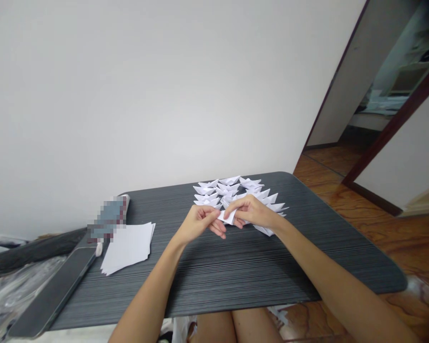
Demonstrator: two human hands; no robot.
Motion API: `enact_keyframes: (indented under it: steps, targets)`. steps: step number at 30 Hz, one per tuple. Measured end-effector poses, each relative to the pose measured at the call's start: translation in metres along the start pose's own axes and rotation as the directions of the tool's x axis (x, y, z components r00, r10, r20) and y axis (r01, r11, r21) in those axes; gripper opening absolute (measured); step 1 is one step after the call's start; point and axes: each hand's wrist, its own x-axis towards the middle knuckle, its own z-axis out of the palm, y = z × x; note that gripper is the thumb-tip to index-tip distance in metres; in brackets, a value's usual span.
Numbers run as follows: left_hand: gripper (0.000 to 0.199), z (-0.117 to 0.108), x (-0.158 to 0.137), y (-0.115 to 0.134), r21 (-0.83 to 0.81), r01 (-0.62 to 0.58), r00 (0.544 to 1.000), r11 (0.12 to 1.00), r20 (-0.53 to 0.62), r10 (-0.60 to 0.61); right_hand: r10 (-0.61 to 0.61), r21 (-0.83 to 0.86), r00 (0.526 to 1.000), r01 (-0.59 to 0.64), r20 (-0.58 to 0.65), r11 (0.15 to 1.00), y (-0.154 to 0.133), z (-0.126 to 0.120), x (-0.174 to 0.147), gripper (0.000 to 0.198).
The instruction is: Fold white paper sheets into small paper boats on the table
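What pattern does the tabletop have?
Dark grey with fine, lighter streaks; the tabletop shows in the head view, the only one.

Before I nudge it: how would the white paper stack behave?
The paper stack may slide apart if pushed, as its edges lie unevenly. It looks thin, so it is probably light and floppy when lifted.

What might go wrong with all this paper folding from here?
The small folded piece held between the left hand and right hand might tear or crease askew, since it looks thin. The right hand is close to the crowded paper boats, so a careless move could knock or crush some. The loose sheets lie unweighted over most of their area and might slide apart if brushed.
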Motion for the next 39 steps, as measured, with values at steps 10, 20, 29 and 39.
enact_keyframes:
  steps: [10,20,29,39]
  targets:
    - [0.029,0.004,0.000,-0.002,0.077,-0.030,0.991,0.997,-0.127,0.040,-0.003,0.095,1.000,0.005,-0.022,0.995,0.006,0.000,0.004,0.031]
    - [0.028,0.002,-0.001,-0.011,0.398,-0.153,0.974,0.904,-0.093,0.206,0.002,-0.045,0.996,-0.006,-0.090,0.999,0.010,-0.001,0.006,0.022]
    - [0.034,0.003,0.001,-0.011,0.608,-0.213,0.957,0.765,-0.028,0.289,0.028,-0.103,0.997,-0.035,-0.075,0.994,0.009,0.007,0.006,0.021]
    - [0.034,-0.004,0.004,-0.012,0.282,-0.096,0.981,0.955,-0.138,0.139,0.051,-0.056,0.990,-0.059,-0.129,0.997,0.012,0.001,0.007,0.025]
